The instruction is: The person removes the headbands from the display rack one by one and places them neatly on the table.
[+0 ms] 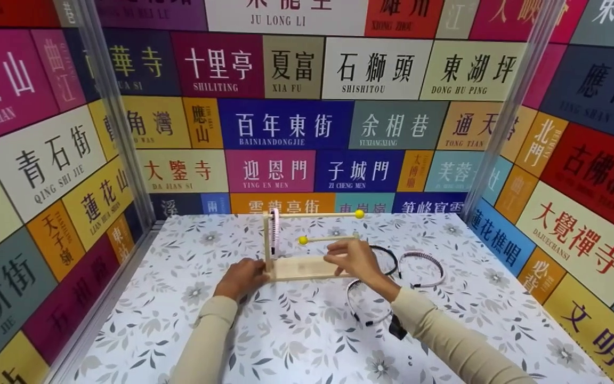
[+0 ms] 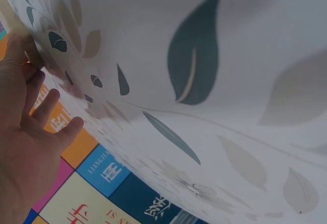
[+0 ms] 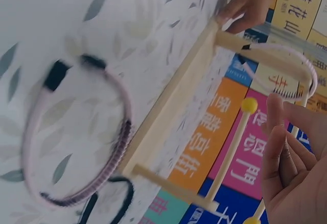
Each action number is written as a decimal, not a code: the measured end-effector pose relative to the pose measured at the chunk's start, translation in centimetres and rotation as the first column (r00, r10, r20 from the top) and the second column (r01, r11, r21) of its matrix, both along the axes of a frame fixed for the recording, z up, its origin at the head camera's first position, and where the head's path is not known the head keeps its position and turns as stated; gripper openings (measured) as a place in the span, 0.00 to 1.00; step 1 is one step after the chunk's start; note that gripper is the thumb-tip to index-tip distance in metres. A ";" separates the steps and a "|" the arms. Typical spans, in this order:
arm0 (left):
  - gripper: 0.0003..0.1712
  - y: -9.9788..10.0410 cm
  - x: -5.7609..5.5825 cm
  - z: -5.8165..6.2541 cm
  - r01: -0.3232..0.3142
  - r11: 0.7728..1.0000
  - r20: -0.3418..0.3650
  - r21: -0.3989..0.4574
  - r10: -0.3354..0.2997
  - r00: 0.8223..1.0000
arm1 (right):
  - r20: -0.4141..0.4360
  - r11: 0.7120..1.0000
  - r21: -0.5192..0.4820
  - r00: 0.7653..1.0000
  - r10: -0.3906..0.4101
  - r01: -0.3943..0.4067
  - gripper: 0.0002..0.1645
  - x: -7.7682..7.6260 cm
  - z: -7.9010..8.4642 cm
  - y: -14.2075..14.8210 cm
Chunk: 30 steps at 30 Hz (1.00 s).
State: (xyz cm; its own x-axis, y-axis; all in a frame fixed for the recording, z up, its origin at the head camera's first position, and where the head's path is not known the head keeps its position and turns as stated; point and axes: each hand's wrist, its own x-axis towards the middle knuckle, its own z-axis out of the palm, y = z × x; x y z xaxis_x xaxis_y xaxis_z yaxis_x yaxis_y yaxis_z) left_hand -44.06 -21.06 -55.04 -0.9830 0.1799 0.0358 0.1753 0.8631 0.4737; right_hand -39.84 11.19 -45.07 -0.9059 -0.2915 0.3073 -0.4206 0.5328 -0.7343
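A pale wooden stand has an upright at its left end and two horizontal rods tipped with yellow balls. My left hand pinches the base's left corner; in the left wrist view its other fingers spread away from the wood. Over the upper rod, close to the left upright, hangs a pink headband. My right hand is raised in front of the stand's right side, near the lower rod. The right wrist view shows its fingers loosely bent with nothing between them.
Right of the stand lie a black headband and a ridged pink one. Another pink headband lies nearer, partly beneath my right forearm. A small black object shows below that forearm. Walls with printed signs enclose the floral-covered table.
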 end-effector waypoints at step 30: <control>0.13 0.0 0.0 -0.2 0.006 0.997 -0.095 -0.072 -0.013 0.995 | -0.099 0.990 0.138 0.994 0.046 -0.032 0.24 -2.1 -0.9 -10.4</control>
